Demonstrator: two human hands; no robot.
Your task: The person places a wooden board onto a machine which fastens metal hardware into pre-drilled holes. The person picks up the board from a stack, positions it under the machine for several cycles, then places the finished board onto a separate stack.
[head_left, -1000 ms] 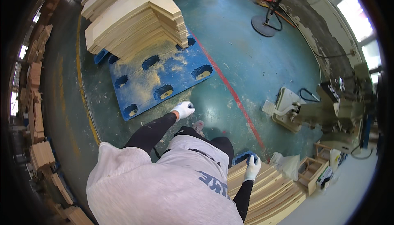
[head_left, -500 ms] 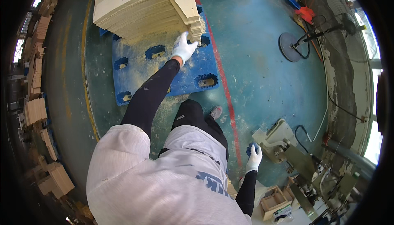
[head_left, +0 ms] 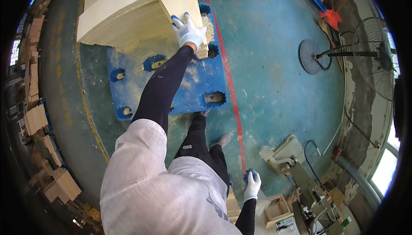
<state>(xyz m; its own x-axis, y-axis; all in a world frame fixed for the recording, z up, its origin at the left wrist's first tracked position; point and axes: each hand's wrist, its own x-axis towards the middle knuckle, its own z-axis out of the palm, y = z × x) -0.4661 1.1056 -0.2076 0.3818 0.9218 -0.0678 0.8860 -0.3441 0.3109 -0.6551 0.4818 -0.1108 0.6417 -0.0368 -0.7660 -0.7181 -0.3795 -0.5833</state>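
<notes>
Gloves cover both hands: the left hand (head_left: pixel 187 31) presses flat, fingers spread, on the corner of the pale wooden board stack (head_left: pixel 137 7) atop the blue pallet (head_left: pixel 189 89); the right hand (head_left: pixel 252 184) hangs loosely curled, holding nothing, near a machine (head_left: pixel 296 170).

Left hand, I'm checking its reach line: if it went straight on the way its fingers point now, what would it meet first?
The left hand already rests on the near corner of the stack of pale wooden boards on the blue pallet. Going on, it would likely just slide across the stack's top; depth is unclear.
</notes>
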